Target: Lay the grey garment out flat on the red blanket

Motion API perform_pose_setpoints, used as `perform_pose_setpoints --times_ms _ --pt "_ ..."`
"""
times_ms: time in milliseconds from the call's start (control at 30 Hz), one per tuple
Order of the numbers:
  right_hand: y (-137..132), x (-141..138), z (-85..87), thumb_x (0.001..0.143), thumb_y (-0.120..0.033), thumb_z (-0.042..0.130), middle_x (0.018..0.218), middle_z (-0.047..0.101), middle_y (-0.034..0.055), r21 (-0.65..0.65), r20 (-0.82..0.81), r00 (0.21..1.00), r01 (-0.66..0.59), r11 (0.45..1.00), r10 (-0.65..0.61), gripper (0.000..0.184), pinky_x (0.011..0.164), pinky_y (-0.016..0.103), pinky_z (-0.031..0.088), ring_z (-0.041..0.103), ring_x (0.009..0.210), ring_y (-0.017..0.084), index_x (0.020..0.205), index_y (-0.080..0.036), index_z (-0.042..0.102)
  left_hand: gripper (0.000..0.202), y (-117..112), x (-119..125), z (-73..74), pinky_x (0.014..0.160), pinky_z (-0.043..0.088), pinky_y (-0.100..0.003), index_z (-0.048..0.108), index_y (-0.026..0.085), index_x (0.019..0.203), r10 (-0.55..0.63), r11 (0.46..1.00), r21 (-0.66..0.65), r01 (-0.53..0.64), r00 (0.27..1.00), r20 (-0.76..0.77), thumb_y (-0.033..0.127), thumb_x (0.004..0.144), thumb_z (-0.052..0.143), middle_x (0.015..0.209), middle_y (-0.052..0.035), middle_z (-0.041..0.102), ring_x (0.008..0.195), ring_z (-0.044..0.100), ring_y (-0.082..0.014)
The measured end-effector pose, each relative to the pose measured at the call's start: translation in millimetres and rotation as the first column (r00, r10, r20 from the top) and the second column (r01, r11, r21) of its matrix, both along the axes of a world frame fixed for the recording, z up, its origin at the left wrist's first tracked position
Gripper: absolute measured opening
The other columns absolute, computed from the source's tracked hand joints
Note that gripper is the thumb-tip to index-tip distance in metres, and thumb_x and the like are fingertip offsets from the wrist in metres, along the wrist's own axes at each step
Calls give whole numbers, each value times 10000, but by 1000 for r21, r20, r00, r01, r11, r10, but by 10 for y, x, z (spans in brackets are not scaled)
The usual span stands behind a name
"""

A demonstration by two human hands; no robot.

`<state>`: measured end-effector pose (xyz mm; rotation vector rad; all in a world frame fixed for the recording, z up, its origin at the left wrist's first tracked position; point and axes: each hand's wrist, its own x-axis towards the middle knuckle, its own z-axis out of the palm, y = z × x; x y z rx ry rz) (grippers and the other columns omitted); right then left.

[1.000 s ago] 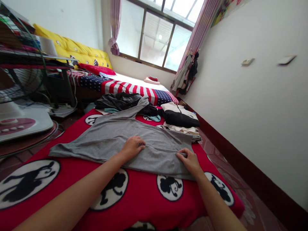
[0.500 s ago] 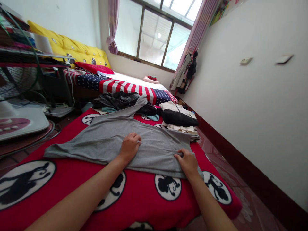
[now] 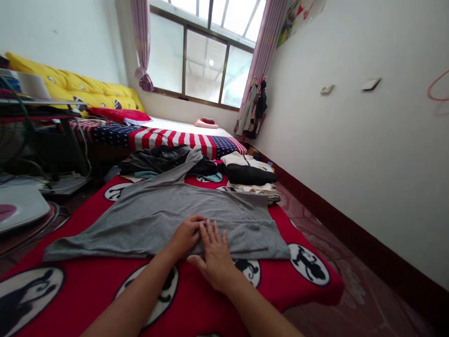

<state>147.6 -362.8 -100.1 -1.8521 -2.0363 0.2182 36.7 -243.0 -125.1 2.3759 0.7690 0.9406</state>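
A grey shirt (image 3: 154, 213) lies spread flat on a red blanket (image 3: 105, 281) printed with black-and-white cartoon circles. My left hand (image 3: 185, 236) rests on the shirt's near hem with its fingers curled, pressing the cloth. Right beside it, my right hand (image 3: 214, 255) lies flat on the same hem, fingers stretched and apart. The two hands touch near the middle of the hem. One sleeve of the shirt reaches away toward a dark heap of clothes (image 3: 157, 159).
A stack of folded black and white clothes (image 3: 249, 175) sits at the blanket's far right. Behind it is a bed with a flag-pattern cover (image 3: 164, 138) and yellow cushions (image 3: 73, 86). A fan base (image 3: 17, 208) and desk stand left; a wall runs along the right.
My right hand has left the shirt's right corner and slid left to lie flat beside my left hand. The view has shifted right and slightly down.
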Motion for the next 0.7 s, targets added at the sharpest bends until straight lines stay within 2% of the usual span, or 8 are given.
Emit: perform_pose_setpoints --times_ms 100,233,300,367,433,533,600,700 --pt "-176 172 -41 780 -796 375 1579 103 148 -83 71 989 134 987 -129 941 1132 597 93 35 1448 360 1513 -228 216 248 -4 -1 4 973 447 -356 715 198 1032 54 999 4 -54 998 -37 275 859 554 1132 -74 647 1061 592 -219" --pt "-370 387 24 742 -797 453 1540 158 263 -154 225 929 333 930 -295 1054 1137 561 116 103 1436 400 1483 -69 278 414 -57 28 32 975 446 -376 691 215 1109 108 992 74 -101 989 -105 440 761 681 1165 -80 622 1088 571 -256" --pt "-392 417 111 782 -777 408 1501 246 299 -177 262 915 357 917 -306 1014 1131 569 117 185 1421 405 1446 -13 346 522 -88 39 48 993 434 -394 665 216 1159 127 986 126 -109 981 -143 491 718 710 1191 -87 602 1113 552 -274" --pt "-357 391 203 841 -738 332 1487 304 279 -155 250 930 314 937 -270 927 1134 568 107 225 1418 379 1422 -20 399 563 -111 44 62 1003 426 -406 647 205 1186 137 981 162 -109 975 -175 518 720 700 1200 -95 589 1122 541 -282" --pt "-286 346 258 886 -693 279 1519 291 206 -79 209 958 218 973 -197 836 1150 542 83 188 1440 319 1435 -74 397 566 -121 45 70 998 430 -407 637 193 1197 136 979 177 -102 971 -195 525 740 678 1192 -100 587 1116 541 -280" --pt "-186 377 209 904 -671 266 1565 209 98 -2 169 980 105 994 -103 774 1161 531 48 96 1465 254 1478 -155 320 564 -115 41 66 992 434 -412 623 187 1212 131 979 181 -94 970 -203 523 759 659 1191 -103 582 1114 540 -279" --pt "-170 520 96 899 -669 300 1569 179 96 -32 176 974 150 988 -142 790 1160 539 58 87 1466 257 1490 -145 282 565 -110 39 57 999 428 -415 616 192 1220 133 979 179 -96 970 -203 527 766 648 1204 -104 575 1123 535 -280" --pt "-225 869 -81 910 -607 355 1567 147 140 -40 224 919 343 939 -326 787 1161 520 101 114 1460 273 1486 -77 267 566 -115 38 52 1013 416 -411 611 208 1222 138 980 169 -102 967 -215 545 768 637 1221 -99 565 1141 523 -281"
